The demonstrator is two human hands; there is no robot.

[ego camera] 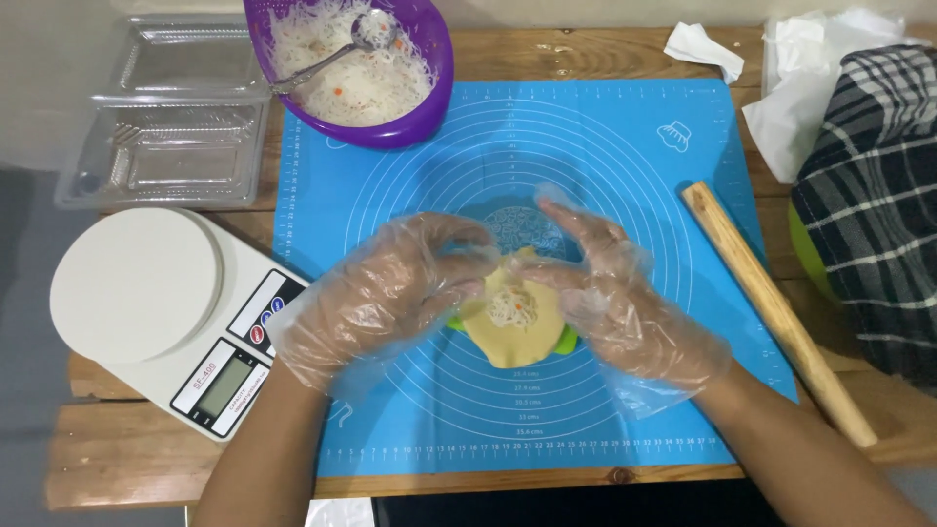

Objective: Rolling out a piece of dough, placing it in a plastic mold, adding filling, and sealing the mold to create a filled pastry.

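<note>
Wooden slats form the surface (117, 444), with a blue baking mat (625, 410) spread over it. Nearest, both gloved hands meet at the mat's centre: the left hand (390, 293) and the right hand (625, 293) have their fingers curled loosely against the edges of a yellow dough round (517, 342) topped with white noodle filling (511, 305), neither closed tight. A green mould (566, 340) peeks from beneath. Left sits a white kitchen scale (146, 303); right lies a wooden rolling pin (776, 312). Farther back stands a purple bowl (429, 98) of noodles with a spoon (337, 54), beside clear plastic trays (166, 127).
</note>
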